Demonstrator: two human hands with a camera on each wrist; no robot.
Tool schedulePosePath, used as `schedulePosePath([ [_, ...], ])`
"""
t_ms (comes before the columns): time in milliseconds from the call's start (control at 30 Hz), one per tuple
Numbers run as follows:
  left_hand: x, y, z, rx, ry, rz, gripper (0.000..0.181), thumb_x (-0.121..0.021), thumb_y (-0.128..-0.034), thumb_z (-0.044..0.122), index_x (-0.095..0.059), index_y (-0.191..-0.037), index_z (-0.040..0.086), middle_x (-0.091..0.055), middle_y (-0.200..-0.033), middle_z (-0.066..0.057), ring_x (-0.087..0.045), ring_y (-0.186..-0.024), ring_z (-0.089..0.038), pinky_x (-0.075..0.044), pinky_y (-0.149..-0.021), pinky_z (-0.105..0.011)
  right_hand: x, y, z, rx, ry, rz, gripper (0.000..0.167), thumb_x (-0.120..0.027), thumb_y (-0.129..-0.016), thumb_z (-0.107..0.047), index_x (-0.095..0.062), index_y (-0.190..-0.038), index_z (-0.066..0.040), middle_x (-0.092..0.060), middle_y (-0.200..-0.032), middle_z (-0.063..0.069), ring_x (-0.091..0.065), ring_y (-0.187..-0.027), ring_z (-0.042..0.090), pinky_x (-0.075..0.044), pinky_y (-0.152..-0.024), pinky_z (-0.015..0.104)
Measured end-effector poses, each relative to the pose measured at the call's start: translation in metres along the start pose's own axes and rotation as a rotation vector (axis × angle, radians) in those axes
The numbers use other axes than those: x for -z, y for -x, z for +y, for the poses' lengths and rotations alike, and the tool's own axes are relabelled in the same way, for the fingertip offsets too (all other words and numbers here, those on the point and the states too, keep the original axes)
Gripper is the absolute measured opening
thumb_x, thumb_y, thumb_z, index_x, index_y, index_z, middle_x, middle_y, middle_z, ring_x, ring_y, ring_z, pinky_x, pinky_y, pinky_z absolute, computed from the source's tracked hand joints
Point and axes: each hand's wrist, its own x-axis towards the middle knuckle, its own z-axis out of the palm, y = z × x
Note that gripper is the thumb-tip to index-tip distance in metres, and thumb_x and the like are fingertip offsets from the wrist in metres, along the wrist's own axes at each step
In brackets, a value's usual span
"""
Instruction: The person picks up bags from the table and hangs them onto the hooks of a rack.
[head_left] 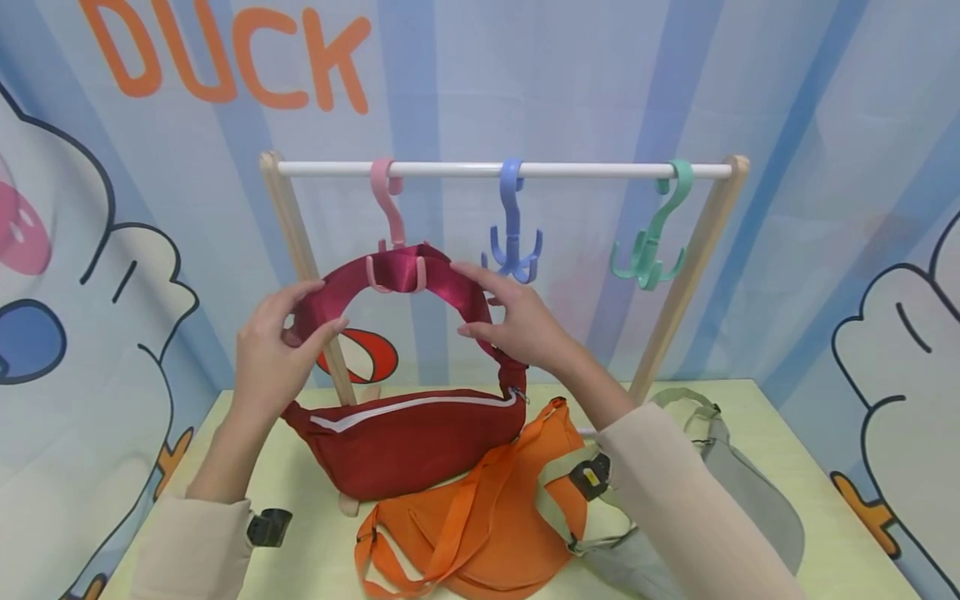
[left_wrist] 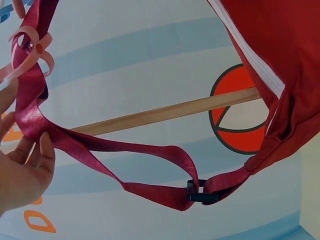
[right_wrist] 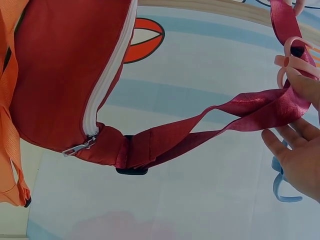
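Observation:
A dark red waist bag (head_left: 420, 446) with a white zip hangs by its shiny strap (left_wrist: 32, 107) from a pink swivel hook (head_left: 388, 208). Two prongs of the hook show in front of the strap. To the left of the hook, my left hand (head_left: 277, 342) holds the strap between thumb and fingers. My right hand (head_left: 521, 321) has its thumb and fingers around the strap on the other side, its index fingertip close to the hook in the right wrist view. Black buckles (left_wrist: 202, 191) join strap and bag. The bag's bottom is close to the table and partly overlaps an orange bag (head_left: 510, 508).
A white rail (head_left: 450, 169) on wooden posts (head_left: 686, 275) carries a blue hook (head_left: 512, 225) and a green hook (head_left: 652, 233). A grey-green bag (head_left: 750, 492) lies on the pale yellow table (head_left: 300, 533) at right, partly behind my right sleeve. A printed cloth backdrop stands behind.

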Motion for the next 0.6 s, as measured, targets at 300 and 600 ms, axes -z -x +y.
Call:
schedulePosePath([
  [300,-0.001,0.003,0.000,0.013,-0.003,-0.007,0.049,-0.072,-0.0790,0.019,-0.055,-0.123,0.008,-0.056,-0.103,-0.014,-0.048,-0.076,-0.018,-0.038,-0.058,-0.011,0.001,0.008,0.004,0.040,-0.022,-0.013,0.067,-0.071,-0.079,-0.009,-0.040,-0.138,-0.013,-0.040,-0.140,0.007,-0.041,-0.123,0.022,-0.037,-0.096,0.036],
  [600,0.000,0.007,0.000,0.023,-0.006,-0.015,0.050,-0.072,-0.0794,0.020,-0.054,-0.125,0.009,-0.055,-0.104,-0.014,-0.049,-0.070,-0.018,-0.038,-0.058,-0.010,0.003,0.016,0.008,0.036,-0.018,-0.047,0.072,-0.073,-0.078,-0.013,-0.037,-0.140,-0.018,-0.030,-0.146,0.004,-0.033,-0.130,0.023,-0.034,-0.098,0.044],
])
